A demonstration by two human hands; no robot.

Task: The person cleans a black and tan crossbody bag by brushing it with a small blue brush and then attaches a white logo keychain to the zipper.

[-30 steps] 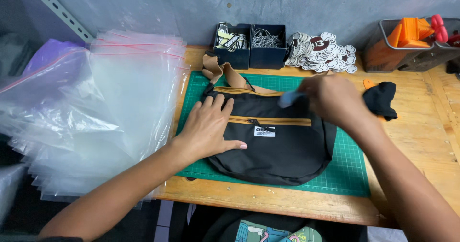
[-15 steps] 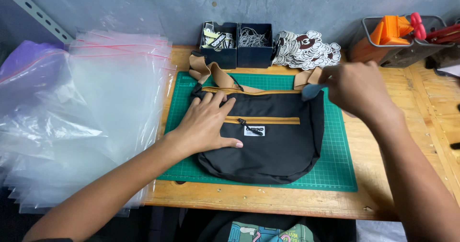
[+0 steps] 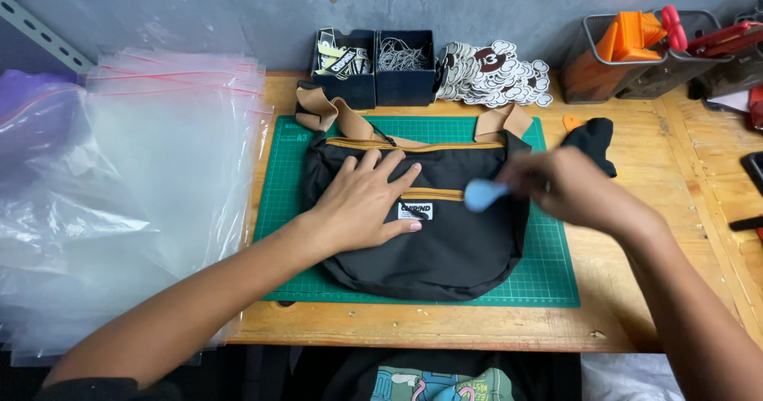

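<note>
A black shoulder bag [image 3: 445,246] with tan zips and a tan strap [image 3: 326,115] lies flat on a green cutting mat [image 3: 548,282]. My left hand [image 3: 369,202] presses flat on the bag's left half, fingers spread, beside a small white label. My right hand [image 3: 564,186] hovers over the bag's right side, blurred by motion, and grips a small light-blue object [image 3: 483,194] whose kind I cannot make out.
A tall stack of clear zip bags [image 3: 151,186] fills the left. Two dark bins [image 3: 373,67] of tags and chains, a pile of round stickers [image 3: 493,71], a wire basket with orange tools [image 3: 628,47] and a black cloth [image 3: 592,143] line the back of the wooden table.
My right hand came down from the bag's top right corner to its middle right, with the light-blue object now showing in it. My left hand stayed pressed on the bag.
</note>
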